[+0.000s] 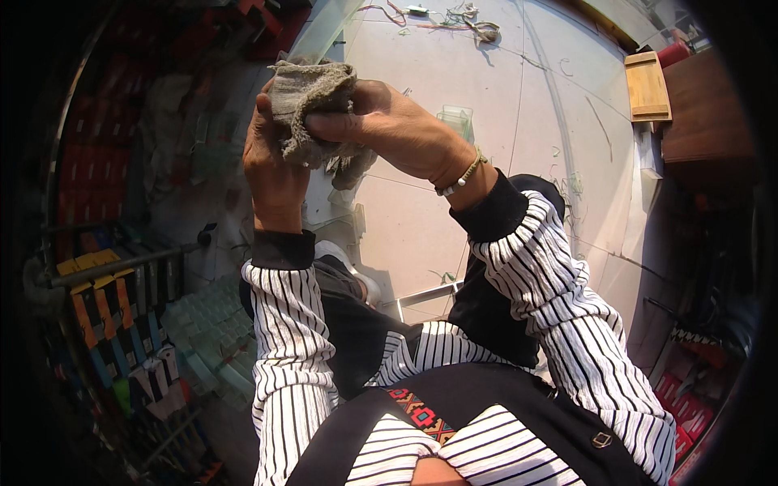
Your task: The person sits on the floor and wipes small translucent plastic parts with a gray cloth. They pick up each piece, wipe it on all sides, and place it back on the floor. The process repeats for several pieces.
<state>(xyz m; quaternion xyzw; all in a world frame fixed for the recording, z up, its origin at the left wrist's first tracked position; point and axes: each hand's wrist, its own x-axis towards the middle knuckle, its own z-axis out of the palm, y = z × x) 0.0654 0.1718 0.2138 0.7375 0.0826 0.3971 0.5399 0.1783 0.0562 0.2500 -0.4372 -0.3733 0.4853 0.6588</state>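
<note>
A grey, ribbed knitted cloth [312,93], worn and frayed at its edges, is bunched between my two hands above the floor. My right hand [393,130] grips its right side, with the thumb pressed along the front and the fingers behind it. From the left, my left hand [275,174] closes around the lower left side of the cloth; most of its fingers are hidden behind the fabric. A clear glass strip [328,32] shows just beyond the cloth; whether a hand holds it too cannot be seen.
Pale floor tiles [405,211] carry scattered glass pieces [458,121] and loose wires [478,31]. Many small glass pieces [215,332] lie at lower left, beside a rack of hanging packaged goods [105,308]. A wooden box [648,87] sits at far right.
</note>
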